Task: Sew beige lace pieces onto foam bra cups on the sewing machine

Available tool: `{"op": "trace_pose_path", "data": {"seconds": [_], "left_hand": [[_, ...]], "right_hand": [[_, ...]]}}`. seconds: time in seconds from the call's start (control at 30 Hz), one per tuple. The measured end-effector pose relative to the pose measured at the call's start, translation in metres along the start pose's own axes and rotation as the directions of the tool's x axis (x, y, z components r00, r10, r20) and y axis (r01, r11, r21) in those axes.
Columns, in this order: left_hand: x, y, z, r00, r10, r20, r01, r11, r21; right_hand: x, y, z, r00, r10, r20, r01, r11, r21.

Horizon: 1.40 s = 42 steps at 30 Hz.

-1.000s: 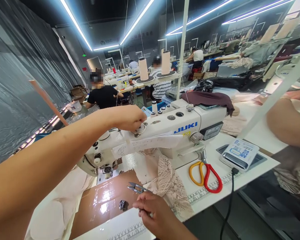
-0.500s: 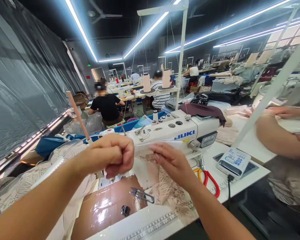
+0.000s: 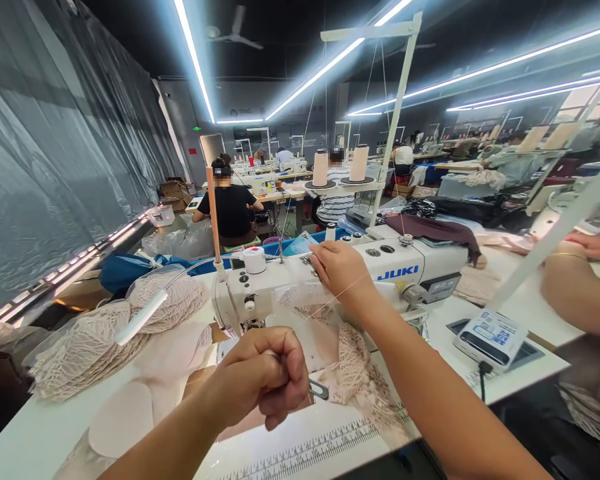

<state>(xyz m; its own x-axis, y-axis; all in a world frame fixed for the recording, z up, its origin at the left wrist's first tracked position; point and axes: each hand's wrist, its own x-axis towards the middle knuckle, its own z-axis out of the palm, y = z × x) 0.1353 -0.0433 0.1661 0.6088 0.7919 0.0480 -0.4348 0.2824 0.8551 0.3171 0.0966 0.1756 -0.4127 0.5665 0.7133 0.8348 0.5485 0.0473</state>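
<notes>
A white JUKI sewing machine [image 3: 420, 257] stands in front of me. My right hand [image 3: 343, 270] is at the top of its head, fingers pinched by the metal thread guides; what is between them is too small to make out. Lower down, before the needle area, my left hand [image 3: 273, 377] is closed. A fine thread [image 3: 325, 307] runs from the left hand up across my right wrist. Thread snips [image 3: 320, 390] lie on the table, mostly covered by the left hand. Beige lace fabric [image 3: 357, 373] lies beneath my right forearm.
Stacked lace pieces [image 3: 90, 340] and a lamp [image 3: 143, 313] are on the left. A white box-shaped device [image 3: 493, 337] sits at right. Thread cones [image 3: 320, 168] stand behind the machine. A co-worker's arm [image 3: 567, 287] reaches in at far right; other people sit further back.
My right hand has risen to the thread guides on top of the machine. My left hand has moved down and right, now covering most of the snips. The view has shifted left.
</notes>
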Motion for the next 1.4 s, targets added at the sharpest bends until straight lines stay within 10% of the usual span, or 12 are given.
{"op": "trace_pose_path", "data": {"seconds": [0.77,1.0,1.17,1.4], "left_hand": [[0.001,-0.019,-0.013,0.993,0.065,-0.096,-0.074,0.992,-0.098],[-0.042,-0.047,-0.041,0.981,0.093,-0.171,-0.127,0.972,-0.200],[-0.073,-0.081,-0.063,0.963,0.046,-0.264,-0.117,0.958,-0.261],[-0.074,-0.094,-0.058,0.908,-0.075,-0.412,-0.007,0.981,-0.192]], "right_hand": [[-0.020,-0.022,0.006,0.998,0.063,0.009,-0.062,0.993,-0.098],[-0.107,-0.041,0.000,0.999,-0.025,-0.031,0.029,0.989,0.144],[-0.170,-0.074,0.027,0.889,-0.153,0.431,-0.011,0.935,0.354],[-0.149,-0.096,0.044,0.722,-0.077,0.687,0.006,0.994,0.105]]}}
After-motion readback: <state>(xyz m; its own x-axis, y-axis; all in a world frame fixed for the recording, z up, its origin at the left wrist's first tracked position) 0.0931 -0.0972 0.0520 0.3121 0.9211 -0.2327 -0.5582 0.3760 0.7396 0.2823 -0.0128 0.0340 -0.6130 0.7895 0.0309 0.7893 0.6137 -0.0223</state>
